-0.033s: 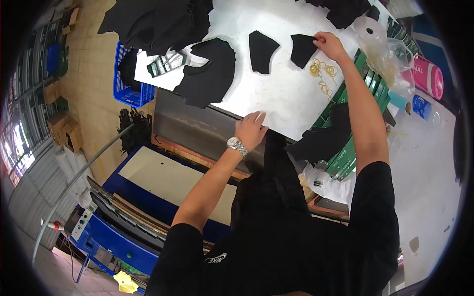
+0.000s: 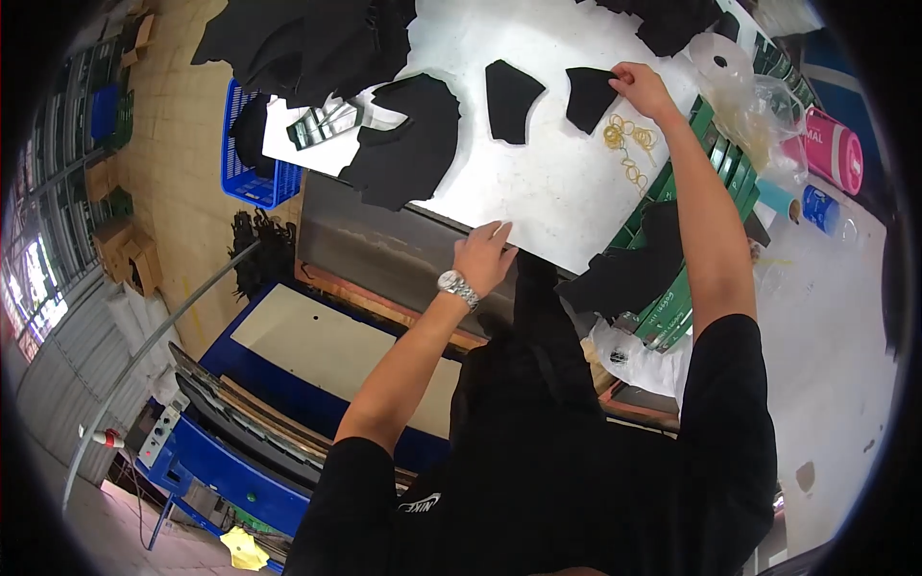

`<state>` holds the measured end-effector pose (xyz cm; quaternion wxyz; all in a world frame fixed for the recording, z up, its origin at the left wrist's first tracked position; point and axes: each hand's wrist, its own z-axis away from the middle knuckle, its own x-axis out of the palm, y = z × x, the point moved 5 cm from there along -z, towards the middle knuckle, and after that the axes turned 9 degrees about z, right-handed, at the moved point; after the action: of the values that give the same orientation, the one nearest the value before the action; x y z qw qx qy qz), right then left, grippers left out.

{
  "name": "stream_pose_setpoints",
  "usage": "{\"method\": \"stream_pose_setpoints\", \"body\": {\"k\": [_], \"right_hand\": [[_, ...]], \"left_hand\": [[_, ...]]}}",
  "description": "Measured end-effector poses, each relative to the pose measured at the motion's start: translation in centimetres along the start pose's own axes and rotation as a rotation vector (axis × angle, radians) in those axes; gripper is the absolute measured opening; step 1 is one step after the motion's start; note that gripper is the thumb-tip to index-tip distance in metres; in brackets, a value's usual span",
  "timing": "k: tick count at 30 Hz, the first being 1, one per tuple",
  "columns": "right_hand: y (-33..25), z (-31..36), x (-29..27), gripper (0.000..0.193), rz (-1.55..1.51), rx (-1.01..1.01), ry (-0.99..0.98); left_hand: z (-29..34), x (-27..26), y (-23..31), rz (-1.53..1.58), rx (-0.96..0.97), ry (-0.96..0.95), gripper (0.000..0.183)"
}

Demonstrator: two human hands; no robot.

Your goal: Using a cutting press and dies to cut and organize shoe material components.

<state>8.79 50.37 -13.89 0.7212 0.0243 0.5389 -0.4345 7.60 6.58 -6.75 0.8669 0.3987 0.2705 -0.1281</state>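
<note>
On the white tabletop (image 2: 557, 182), a black cut fabric piece (image 2: 589, 99) lies flat. Its upper right corner is pinched between the fingertips of my right hand (image 2: 642, 88). A second black cut piece (image 2: 512, 102) rests a short way to its left, touched by neither hand. At the table's near edge, my left hand (image 2: 485, 257) has its fingers apart and holds nothing. Several yellow rubber bands (image 2: 629, 146) lie just below my right hand. Farther left is a larger black piece (image 2: 413, 144), beside a green-and-clear patterned object (image 2: 325, 123).
Black material (image 2: 307, 48) is heaped at the far left, above a blue basket (image 2: 288, 182). Green boxes (image 2: 735, 178) line the table's right side, with a clear plastic roll (image 2: 720, 62), a pink cylinder (image 2: 834, 149) and a bottle (image 2: 824, 209) beyond. Blue machinery (image 2: 226, 470) stands lower left.
My left hand has shifted very slightly along the near table edge. My right hand and the black pieces look unmoved.
</note>
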Motion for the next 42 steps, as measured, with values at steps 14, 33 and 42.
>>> {"method": "stream_pose_setpoints", "body": {"k": [14,33,42], "right_hand": [[-17.9,15.4,-3.7,0.029,-0.907,-0.133,-0.435],[-20.5,20.1,-5.7,0.04,-1.21,-0.166,-0.306],[-10.4,11.8,-5.1,0.032,-0.702,-0.062,-0.075]], "left_hand": [[-3.5,-12.0,7.0,0.937,0.109,0.355,0.079],[0.5,-14.2,11.5,1.452,-0.095,0.262,0.04],[5.0,-12.2,7.0,1.224,-0.133,0.369,0.053]]}}
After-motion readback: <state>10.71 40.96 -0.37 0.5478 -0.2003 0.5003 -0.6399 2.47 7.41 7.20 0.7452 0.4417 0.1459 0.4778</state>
